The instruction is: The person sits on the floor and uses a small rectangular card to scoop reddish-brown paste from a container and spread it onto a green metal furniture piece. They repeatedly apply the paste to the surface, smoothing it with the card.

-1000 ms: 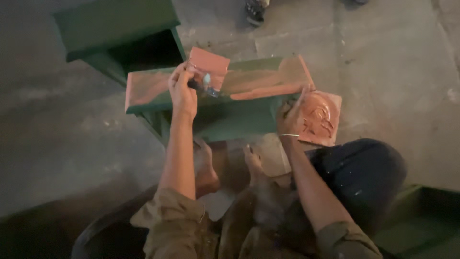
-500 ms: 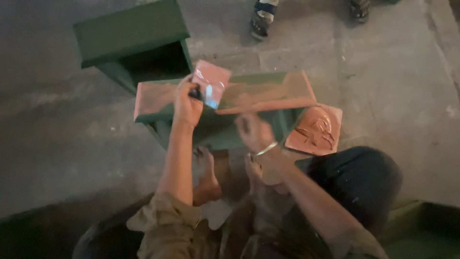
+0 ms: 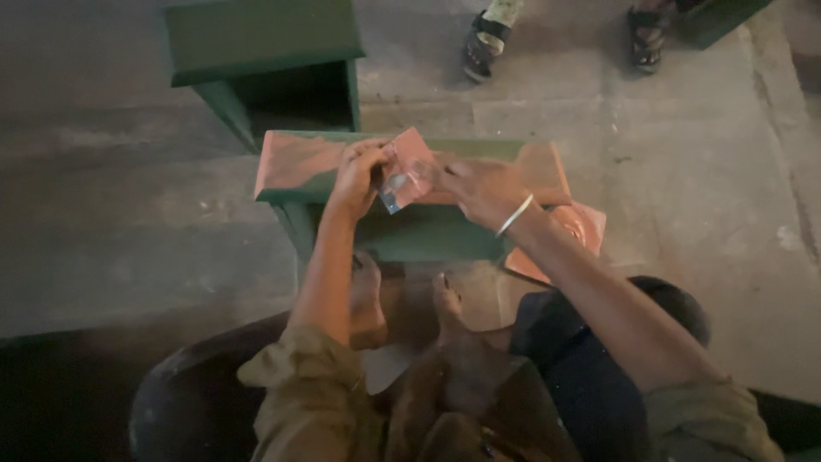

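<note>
Concrete floor (image 3: 128,214) all round, and the green desk (image 3: 428,235) sits in the middle with its top sanded pinkish. Both hands now meet above that top: the left hand (image 3: 357,175) keeps its grip pinched on the small sandpaper square (image 3: 404,175), and the right hand (image 3: 479,188), which was below the desk's front edge half a second ago, has come up and clamps the square's other edge.

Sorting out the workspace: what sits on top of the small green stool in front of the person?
On the green stool, reddish-orange dusty patches show, and both hands, left hand and right hand, hold a small sheet. Anything beneath them is hidden.
</note>
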